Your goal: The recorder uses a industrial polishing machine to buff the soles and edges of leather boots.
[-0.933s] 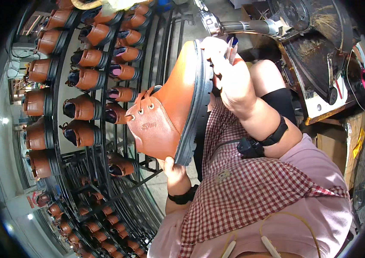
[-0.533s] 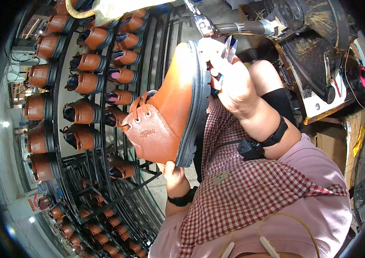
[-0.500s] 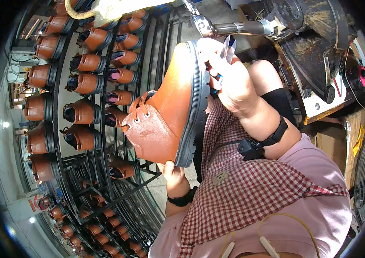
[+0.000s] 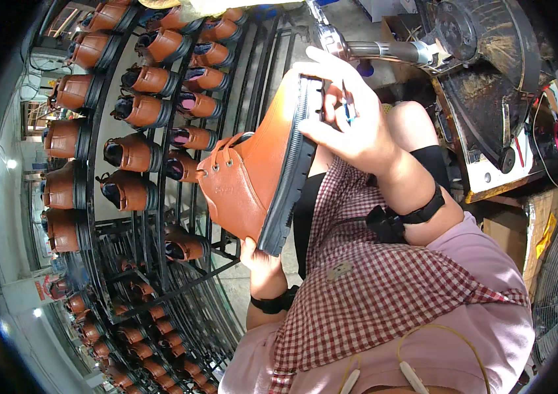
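At the centre of the frame the left hand (image 4: pixel 260 257) grips the heel end of an orange-brown lace-up boot (image 4: pixel 256 172) from below, fingers closed around it, sole turned toward the person. The right hand (image 4: pixel 345 121) curls over the toe of the black ridged sole (image 4: pixel 290 161), pinching a small slim tool (image 4: pixel 347 105). This looks like edge inspection or trimming; next calls for steady turning, near the rack of boots (image 4: pixel 128 118) at left.

This is a shoe-making workshop: a tall black metal rack (image 4: pixel 161 217) holds rows of matching orange-brown leather boots (image 4: pixel 136 152), and a grimy motor-driven brush machine (image 4: pixel 489 72) with a steel shaft (image 4: pixel 377 49) stands alongside.
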The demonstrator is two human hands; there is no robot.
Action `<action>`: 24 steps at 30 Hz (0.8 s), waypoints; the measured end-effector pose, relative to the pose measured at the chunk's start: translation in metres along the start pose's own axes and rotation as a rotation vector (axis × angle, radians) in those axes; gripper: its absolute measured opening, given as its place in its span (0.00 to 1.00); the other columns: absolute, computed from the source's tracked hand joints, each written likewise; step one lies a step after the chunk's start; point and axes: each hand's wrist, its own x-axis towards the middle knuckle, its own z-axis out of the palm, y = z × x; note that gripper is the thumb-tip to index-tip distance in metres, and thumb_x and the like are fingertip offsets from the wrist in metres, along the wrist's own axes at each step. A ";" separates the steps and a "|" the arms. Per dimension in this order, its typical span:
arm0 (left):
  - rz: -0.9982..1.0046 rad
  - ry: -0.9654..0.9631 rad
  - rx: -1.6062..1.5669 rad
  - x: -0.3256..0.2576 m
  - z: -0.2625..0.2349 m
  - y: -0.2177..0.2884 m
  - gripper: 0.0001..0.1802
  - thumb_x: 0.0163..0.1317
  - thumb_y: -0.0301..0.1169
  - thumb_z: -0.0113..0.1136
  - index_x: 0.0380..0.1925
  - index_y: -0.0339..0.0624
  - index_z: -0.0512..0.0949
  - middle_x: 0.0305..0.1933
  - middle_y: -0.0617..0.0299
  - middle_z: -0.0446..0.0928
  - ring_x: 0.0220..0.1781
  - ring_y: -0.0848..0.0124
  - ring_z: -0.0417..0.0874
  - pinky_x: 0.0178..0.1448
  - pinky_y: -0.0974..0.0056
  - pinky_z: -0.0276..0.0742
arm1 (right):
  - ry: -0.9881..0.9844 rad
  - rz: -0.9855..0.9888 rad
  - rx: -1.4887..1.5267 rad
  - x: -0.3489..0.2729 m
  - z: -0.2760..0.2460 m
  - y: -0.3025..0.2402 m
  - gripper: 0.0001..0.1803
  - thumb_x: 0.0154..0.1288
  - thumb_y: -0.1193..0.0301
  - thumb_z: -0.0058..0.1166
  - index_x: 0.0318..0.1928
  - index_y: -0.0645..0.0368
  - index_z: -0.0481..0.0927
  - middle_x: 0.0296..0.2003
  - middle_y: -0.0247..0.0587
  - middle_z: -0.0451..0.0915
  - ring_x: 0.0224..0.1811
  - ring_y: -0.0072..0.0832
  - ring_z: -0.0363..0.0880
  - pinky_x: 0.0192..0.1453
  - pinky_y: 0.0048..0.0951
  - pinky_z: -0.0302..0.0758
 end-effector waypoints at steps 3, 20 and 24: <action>0.019 -0.026 0.076 -0.002 0.000 0.002 0.40 0.59 0.41 0.60 0.67 0.33 0.58 0.67 0.44 0.65 0.66 0.47 0.68 0.70 0.42 0.61 | -0.011 0.170 0.050 0.004 -0.004 0.001 0.23 0.50 0.71 0.68 0.49 0.57 0.81 0.43 0.36 0.81 0.28 0.13 0.71 0.32 0.15 0.69; -0.104 0.126 0.117 -0.021 0.000 0.005 0.40 0.58 0.44 0.58 0.66 0.33 0.60 0.64 0.43 0.68 0.63 0.48 0.72 0.67 0.43 0.66 | -0.214 0.461 0.283 -0.006 -0.050 -0.007 0.09 0.62 0.72 0.60 0.43 0.55 0.83 0.33 0.27 0.80 0.27 0.10 0.69 0.29 0.14 0.63; -0.101 0.165 0.012 -0.015 0.009 0.004 0.38 0.58 0.38 0.61 0.64 0.30 0.60 0.64 0.44 0.68 0.63 0.49 0.72 0.69 0.47 0.65 | -0.190 0.472 0.218 -0.002 -0.044 -0.010 0.07 0.62 0.73 0.59 0.42 0.56 0.82 0.32 0.26 0.80 0.26 0.09 0.68 0.28 0.13 0.61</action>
